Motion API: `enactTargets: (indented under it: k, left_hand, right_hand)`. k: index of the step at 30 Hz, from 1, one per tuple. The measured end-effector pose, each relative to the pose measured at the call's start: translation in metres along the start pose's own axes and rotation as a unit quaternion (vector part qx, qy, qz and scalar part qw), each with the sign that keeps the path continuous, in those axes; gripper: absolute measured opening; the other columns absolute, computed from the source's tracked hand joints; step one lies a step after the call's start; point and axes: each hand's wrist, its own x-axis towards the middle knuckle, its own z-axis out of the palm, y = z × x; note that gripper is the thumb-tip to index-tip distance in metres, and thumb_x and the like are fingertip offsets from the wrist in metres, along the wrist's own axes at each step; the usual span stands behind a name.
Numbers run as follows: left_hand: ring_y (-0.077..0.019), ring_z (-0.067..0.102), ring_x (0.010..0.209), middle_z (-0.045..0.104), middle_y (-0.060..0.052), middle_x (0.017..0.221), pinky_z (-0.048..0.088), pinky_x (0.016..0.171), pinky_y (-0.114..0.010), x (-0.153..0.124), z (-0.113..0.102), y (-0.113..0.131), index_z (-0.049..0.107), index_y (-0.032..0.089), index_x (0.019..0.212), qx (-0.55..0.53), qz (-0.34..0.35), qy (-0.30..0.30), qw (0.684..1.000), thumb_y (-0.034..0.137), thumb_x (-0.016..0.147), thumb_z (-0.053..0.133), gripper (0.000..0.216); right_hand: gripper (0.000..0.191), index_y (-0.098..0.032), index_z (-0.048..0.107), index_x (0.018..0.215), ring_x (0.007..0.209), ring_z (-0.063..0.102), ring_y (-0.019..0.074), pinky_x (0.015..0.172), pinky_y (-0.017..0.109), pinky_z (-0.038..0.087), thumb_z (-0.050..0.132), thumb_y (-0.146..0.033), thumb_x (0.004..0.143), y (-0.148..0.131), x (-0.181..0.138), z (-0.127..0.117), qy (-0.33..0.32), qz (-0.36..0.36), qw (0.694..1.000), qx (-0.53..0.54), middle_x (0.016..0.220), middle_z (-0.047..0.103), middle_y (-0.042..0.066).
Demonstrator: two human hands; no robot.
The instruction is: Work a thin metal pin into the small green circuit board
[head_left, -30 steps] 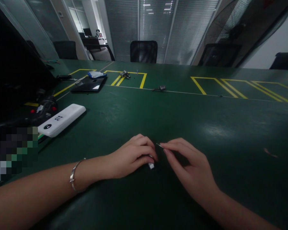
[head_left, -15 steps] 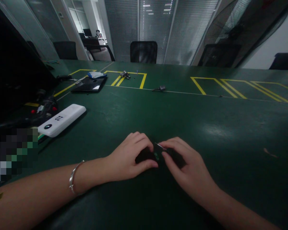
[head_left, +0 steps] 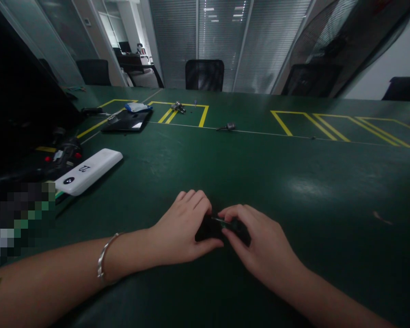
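My left hand (head_left: 181,232) rests low over the green table with its fingers curled and its thumb stretched to the right. A dark object lies in the shadow between its fingers and thumb; its kind cannot be made out. Close on the right, my right hand (head_left: 264,239) pinches a thin, dark piece with a shiny edge (head_left: 220,220) between thumb and fingertips. The piece points left towards the dark object inside my left hand. Whether the two touch is hidden by the fingers and shadow.
A white power bank (head_left: 92,171) lies on the left, beside a black device with red knobs (head_left: 65,152). Farther back are a black flat case (head_left: 126,122) with a blue-white packet (head_left: 137,107), small metal parts (head_left: 178,107) and a small dark motor-like part (head_left: 229,126). Yellow tape marks the table (head_left: 205,157).
My right hand has shifted slightly left and down, bringing the thin piece closer to my left hand. My left hand has lowered a little.
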Motion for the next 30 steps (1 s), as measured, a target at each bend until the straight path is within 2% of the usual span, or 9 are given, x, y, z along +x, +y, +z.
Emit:
enactTargets:
  k: [4, 7, 9, 12, 14, 16, 18, 21, 30]
  left_hand:
    - [-0.0256, 0.050, 0.090, 0.056, -0.009, 0.101, 0.041, 0.077, -0.042, -0.001, 0.002, -0.001, 0.054, 0.017, 0.098, -0.039, 0.006, 0.003, 0.999, 0.033, 0.079, 0.067, 0.028]
    - [-0.0227, 0.052, 0.092, 0.054, -0.008, 0.106, 0.045, 0.077, -0.037, -0.001, 0.005, -0.003, 0.054, 0.017, 0.104, -0.137, 0.013, 0.022, 0.990, 0.024, 0.079, 0.068, 0.030]
    - [-0.0199, 0.054, 0.092, 0.054, -0.008, 0.108, 0.048, 0.076, -0.034, -0.001, 0.007, -0.004, 0.053, 0.017, 0.109, -0.223, 0.015, 0.034, 0.974, 0.020, 0.079, 0.068, 0.033]
    - [-0.0181, 0.059, 0.096, 0.057, -0.007, 0.109, 0.050, 0.084, -0.034, 0.000, 0.009, -0.005, 0.049, 0.017, 0.115, -0.362, -0.001, 0.029, 0.932, 0.013, 0.082, 0.066, 0.038]
    - [-0.0181, 0.061, 0.099, 0.060, -0.007, 0.108, 0.050, 0.089, -0.036, 0.000, 0.010, -0.005, 0.046, 0.017, 0.117, -0.458, -0.017, 0.013, 0.888, 0.009, 0.083, 0.064, 0.040]
    - [-0.0176, 0.064, 0.098, 0.062, -0.006, 0.105, 0.050, 0.088, -0.036, 0.000, 0.012, -0.005, 0.043, 0.018, 0.118, -0.531, -0.025, -0.008, 0.847, 0.008, 0.084, 0.064, 0.042]
    - [-0.0165, 0.066, 0.092, 0.065, -0.004, 0.098, 0.050, 0.082, -0.034, 0.001, 0.013, -0.005, 0.041, 0.019, 0.120, -0.562, -0.030, -0.031, 0.826, 0.007, 0.085, 0.063, 0.043]
    - [-0.0161, 0.065, 0.084, 0.065, -0.003, 0.090, 0.048, 0.074, -0.031, 0.000, 0.014, -0.005, 0.040, 0.019, 0.122, -0.553, -0.032, -0.054, 0.831, 0.010, 0.087, 0.062, 0.043]
    - [-0.0127, 0.059, 0.071, 0.060, 0.001, 0.079, 0.044, 0.064, -0.027, 0.001, 0.014, -0.004, 0.041, 0.020, 0.122, -0.529, -0.017, -0.062, 0.846, 0.012, 0.087, 0.062, 0.041]
  right_hand:
    - [0.016, -0.024, 0.060, 0.093, 0.075, 0.064, 0.0200, 0.066, 0.034, 0.052, 0.060, -0.013, 0.081, 0.002, -0.001, 0.002, 0.015, -0.002, 1.000, -0.007, 0.088, 0.068, 0.003]
    - [0.015, -0.024, 0.058, 0.092, 0.075, 0.065, 0.0191, 0.063, 0.031, 0.052, 0.061, -0.014, 0.082, 0.005, -0.002, 0.003, 0.043, 0.011, 0.998, 0.033, 0.090, 0.068, 0.002]
    - [0.012, -0.024, 0.054, 0.088, 0.081, 0.066, 0.0190, 0.066, 0.031, 0.053, 0.061, -0.015, 0.084, 0.006, -0.003, 0.003, 0.083, 0.026, 0.992, 0.088, 0.093, 0.068, 0.003]
    - [0.017, -0.024, 0.048, 0.083, 0.086, 0.066, 0.0180, 0.071, 0.030, 0.052, 0.062, -0.016, 0.085, 0.005, -0.003, 0.001, 0.154, 0.017, 0.977, 0.150, 0.095, 0.065, 0.003]
    - [0.019, -0.024, 0.047, 0.084, 0.086, 0.065, 0.0173, 0.072, 0.029, 0.052, 0.063, -0.014, 0.085, 0.004, -0.004, -0.001, 0.180, -0.015, 0.970, 0.161, 0.096, 0.064, 0.002]
    - [0.020, -0.024, 0.047, 0.084, 0.087, 0.065, 0.0170, 0.072, 0.029, 0.052, 0.064, -0.013, 0.085, 0.002, -0.005, -0.001, 0.182, -0.050, 0.968, 0.166, 0.097, 0.064, 0.002]
    - [0.021, -0.025, 0.047, 0.084, 0.086, 0.066, 0.0171, 0.071, 0.029, 0.052, 0.064, -0.012, 0.084, 0.001, -0.005, -0.001, 0.170, -0.075, 0.967, 0.171, 0.096, 0.064, 0.002]
    - [0.022, -0.025, 0.048, 0.084, 0.085, 0.066, 0.0171, 0.069, 0.028, 0.052, 0.064, -0.011, 0.084, 0.000, -0.006, 0.000, 0.159, -0.086, 0.967, 0.178, 0.096, 0.065, 0.002]
    - [0.020, -0.025, 0.048, 0.083, 0.083, 0.068, 0.0160, 0.066, 0.025, 0.052, 0.063, -0.011, 0.083, 0.000, -0.004, 0.000, 0.144, -0.087, 0.970, 0.174, 0.095, 0.067, 0.001]
